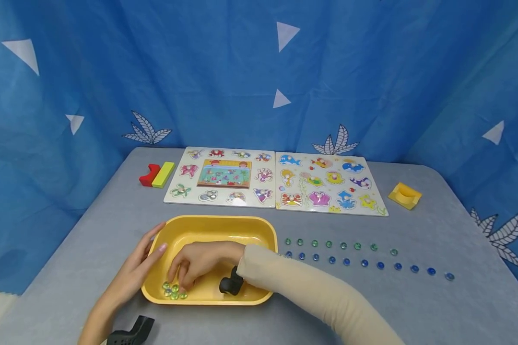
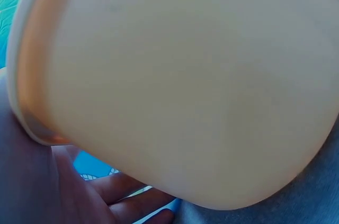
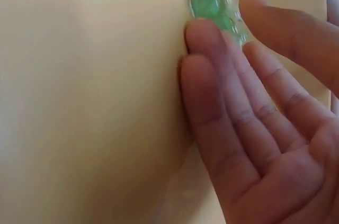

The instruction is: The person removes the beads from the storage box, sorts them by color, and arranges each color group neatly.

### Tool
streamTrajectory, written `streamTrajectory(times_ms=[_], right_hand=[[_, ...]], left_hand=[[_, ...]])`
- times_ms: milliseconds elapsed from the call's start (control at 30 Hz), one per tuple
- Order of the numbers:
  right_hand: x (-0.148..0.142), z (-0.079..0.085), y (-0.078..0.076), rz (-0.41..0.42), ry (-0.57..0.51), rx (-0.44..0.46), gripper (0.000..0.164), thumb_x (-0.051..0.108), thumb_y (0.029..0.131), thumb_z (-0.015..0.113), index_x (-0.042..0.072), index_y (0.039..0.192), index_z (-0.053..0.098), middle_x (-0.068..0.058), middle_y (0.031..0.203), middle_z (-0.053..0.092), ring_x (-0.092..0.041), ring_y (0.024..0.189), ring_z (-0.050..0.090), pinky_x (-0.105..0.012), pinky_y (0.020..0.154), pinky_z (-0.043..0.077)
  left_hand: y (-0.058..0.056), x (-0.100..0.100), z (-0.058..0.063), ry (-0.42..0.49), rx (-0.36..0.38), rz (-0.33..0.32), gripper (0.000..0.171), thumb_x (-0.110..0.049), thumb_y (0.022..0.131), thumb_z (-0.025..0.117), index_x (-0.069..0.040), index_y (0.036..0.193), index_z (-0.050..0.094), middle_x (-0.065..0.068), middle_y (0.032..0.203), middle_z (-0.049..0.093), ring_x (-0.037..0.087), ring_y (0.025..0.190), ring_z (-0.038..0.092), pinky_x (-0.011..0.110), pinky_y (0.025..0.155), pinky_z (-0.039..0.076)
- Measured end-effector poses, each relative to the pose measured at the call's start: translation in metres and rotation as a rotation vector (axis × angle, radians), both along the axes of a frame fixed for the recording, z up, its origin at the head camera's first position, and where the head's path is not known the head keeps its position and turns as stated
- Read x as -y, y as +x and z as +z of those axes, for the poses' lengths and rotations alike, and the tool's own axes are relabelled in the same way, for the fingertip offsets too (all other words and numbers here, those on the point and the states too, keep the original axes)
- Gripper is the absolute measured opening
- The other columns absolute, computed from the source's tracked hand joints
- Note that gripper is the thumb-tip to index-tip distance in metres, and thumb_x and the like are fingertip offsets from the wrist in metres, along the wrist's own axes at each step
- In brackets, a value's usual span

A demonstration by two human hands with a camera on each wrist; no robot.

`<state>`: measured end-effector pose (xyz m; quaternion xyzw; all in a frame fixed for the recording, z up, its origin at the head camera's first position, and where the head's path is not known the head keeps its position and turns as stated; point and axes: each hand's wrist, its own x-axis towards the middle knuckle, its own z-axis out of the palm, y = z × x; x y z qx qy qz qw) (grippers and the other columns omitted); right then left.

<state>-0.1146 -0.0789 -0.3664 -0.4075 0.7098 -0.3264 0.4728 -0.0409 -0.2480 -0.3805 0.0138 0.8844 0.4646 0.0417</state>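
My left hand (image 1: 131,273) holds the left side of a yellow plastic tray (image 1: 217,217), the thumb over its rim and the other fingers along the outside. The left wrist view is filled mostly by the tray's outer wall (image 2: 175,86), with a few fingers (image 2: 139,206) showing past its edge. My right hand (image 1: 198,261) reaches down into the tray. Its fingertips are beside a small cluster of clear green glass beads (image 1: 174,288) in the near left corner. In the right wrist view the thumb stands apart from the fingers, close to the green beads (image 3: 206,4).
Right of the tray lie a row of green beads (image 1: 343,246) and a nearer row of blue beads (image 1: 364,263). Behind are two sea-animal peg puzzles (image 1: 259,160) (image 1: 358,211). Red (image 1: 148,176) and yellow-green (image 1: 163,175) blocks lie left, a yellow block (image 1: 406,195) right.
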Motion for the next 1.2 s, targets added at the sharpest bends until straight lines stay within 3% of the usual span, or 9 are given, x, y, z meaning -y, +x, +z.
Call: streamTrajectory(times_ms=[267,500,600,733,833,1033,1200], right_hand=[[0.007,0.001,0.013,-0.05,0.024,0.089,0.026,-0.006,0.079,0.06,0.006,0.102,0.061,-0.004,0.071,0.067,-0.009,0.057,0.06,-0.02,0.058,0.051],[0.001,0.009,0.006,-0.033,-0.053,0.106,0.019,-0.004,0.081,0.06,0.0,0.098,0.063,-0.008,0.076,0.069,-0.009,0.061,0.061,-0.022,0.062,0.052],[-0.009,0.02,-0.001,-0.048,-0.101,0.088,0.016,0.0,0.082,0.061,-0.001,0.097,0.066,-0.008,0.081,0.069,-0.008,0.067,0.062,-0.021,0.067,0.052],[-0.032,0.04,-0.015,-0.104,-0.197,0.079,0.017,0.007,0.084,0.062,0.0,0.099,0.067,-0.008,0.087,0.069,-0.01,0.076,0.065,-0.026,0.076,0.052],[-0.058,0.052,-0.024,-0.164,-0.3,0.082,0.02,0.008,0.083,0.062,0.001,0.102,0.066,-0.011,0.09,0.069,-0.012,0.08,0.066,-0.031,0.08,0.051],[-0.123,0.054,-0.034,-0.349,-0.45,0.092,0.024,0.007,0.083,0.063,-0.004,0.104,0.063,-0.012,0.092,0.069,-0.016,0.083,0.067,-0.038,0.083,0.05],[-0.185,0.043,-0.035,-0.613,-0.437,-0.034,0.029,0.019,0.082,0.066,-0.001,0.104,0.064,-0.009,0.095,0.067,-0.017,0.081,0.065,-0.036,0.08,0.051]], left_hand=[[0.0,0.002,0.0,0.01,-0.008,-0.009,0.051,-0.034,0.096,0.038,-0.032,0.143,0.017,0.016,0.134,0.043,-0.013,0.103,0.044,0.013,0.078,0.043],[0.0,0.001,0.002,-0.021,-0.007,-0.006,0.051,-0.036,0.096,0.038,-0.035,0.142,0.017,0.014,0.135,0.043,-0.015,0.102,0.042,0.012,0.079,0.042],[0.0,0.001,0.003,-0.035,0.005,0.001,0.051,-0.037,0.096,0.038,-0.034,0.143,0.017,0.013,0.137,0.041,-0.005,0.108,0.044,0.012,0.079,0.041],[0.0,0.0,0.004,-0.048,0.025,0.014,0.054,-0.04,0.096,0.038,-0.032,0.144,0.014,0.013,0.14,0.036,0.021,0.117,0.045,0.014,0.081,0.04],[-0.001,-0.001,0.005,-0.046,0.033,0.016,0.056,-0.041,0.095,0.038,-0.031,0.144,0.013,0.013,0.143,0.032,0.029,0.12,0.043,0.012,0.081,0.038],[-0.002,-0.003,0.004,-0.043,0.033,0.025,0.057,-0.041,0.095,0.039,-0.026,0.145,0.015,0.01,0.146,0.029,0.026,0.12,0.042,0.006,0.079,0.035],[-0.001,-0.003,0.003,-0.056,0.028,0.032,0.056,-0.04,0.095,0.039,-0.027,0.145,0.016,0.01,0.141,0.035,0.002,0.108,0.045,0.008,0.079,0.038]])
